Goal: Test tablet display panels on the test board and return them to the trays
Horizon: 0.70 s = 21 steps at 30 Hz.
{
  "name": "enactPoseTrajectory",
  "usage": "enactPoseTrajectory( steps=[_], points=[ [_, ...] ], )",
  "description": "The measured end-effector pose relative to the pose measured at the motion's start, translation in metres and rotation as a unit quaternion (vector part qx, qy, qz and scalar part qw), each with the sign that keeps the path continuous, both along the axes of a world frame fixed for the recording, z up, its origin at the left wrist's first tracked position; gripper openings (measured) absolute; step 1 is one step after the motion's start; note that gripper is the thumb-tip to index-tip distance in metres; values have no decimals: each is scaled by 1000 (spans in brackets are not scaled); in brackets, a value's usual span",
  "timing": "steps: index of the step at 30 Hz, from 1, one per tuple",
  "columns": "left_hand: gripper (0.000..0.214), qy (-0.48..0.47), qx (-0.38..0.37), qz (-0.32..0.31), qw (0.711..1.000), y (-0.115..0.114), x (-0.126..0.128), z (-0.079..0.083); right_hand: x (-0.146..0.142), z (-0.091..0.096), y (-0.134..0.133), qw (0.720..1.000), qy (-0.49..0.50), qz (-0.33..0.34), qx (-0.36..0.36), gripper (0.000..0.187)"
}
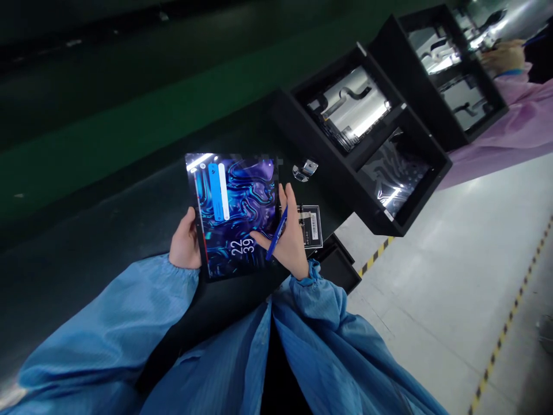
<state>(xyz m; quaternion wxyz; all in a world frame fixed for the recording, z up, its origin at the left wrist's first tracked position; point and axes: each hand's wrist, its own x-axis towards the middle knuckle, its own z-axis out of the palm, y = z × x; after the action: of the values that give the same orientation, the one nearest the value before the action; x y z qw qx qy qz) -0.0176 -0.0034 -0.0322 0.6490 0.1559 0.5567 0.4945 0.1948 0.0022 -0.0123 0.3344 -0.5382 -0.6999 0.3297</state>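
Note:
A tablet (237, 202) with a lit blue swirl screen showing 22 39 is held over a dark work surface (108, 230). My left hand (185, 242) grips its left edge, fingers hidden behind it. My right hand (290, 233) holds the tablet's right edge with the thumb on the screen and also holds a blue pen (277, 233). Both sleeves are blue.
A small metal part (305, 170) and a labelled card (311, 226) lie beside the tablet. Black trays (367, 132) holding tablet panels stand to the right, with a further tray (453, 63) behind. A person in a pink sleeve (518, 121) works at the far right. The floor carries yellow-black tape (505, 334).

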Motion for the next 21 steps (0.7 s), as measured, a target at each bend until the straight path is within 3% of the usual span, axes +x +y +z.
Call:
enactPoseTrajectory(
  steps=[3,9,12,14,17,21],
  points=[
    [32,-27,-34,48,998,0,1,-3,0,-1,0,999,36,16,10,102],
    [28,-100,-51,92,989,0,4,4,2,-3,-3,996,79,26,12,87],
    [34,-134,-87,114,981,2,7,14,8,1,5,992,110,5,56,75],
    [37,-129,-97,120,980,3,10,19,14,9,19,990,104,-31,92,58],
    [39,-117,-104,116,981,3,11,23,25,24,51,987,11,-81,136,33],
    [40,-116,-127,98,980,1,12,23,33,36,88,968,-192,-52,155,31]
  ],
)
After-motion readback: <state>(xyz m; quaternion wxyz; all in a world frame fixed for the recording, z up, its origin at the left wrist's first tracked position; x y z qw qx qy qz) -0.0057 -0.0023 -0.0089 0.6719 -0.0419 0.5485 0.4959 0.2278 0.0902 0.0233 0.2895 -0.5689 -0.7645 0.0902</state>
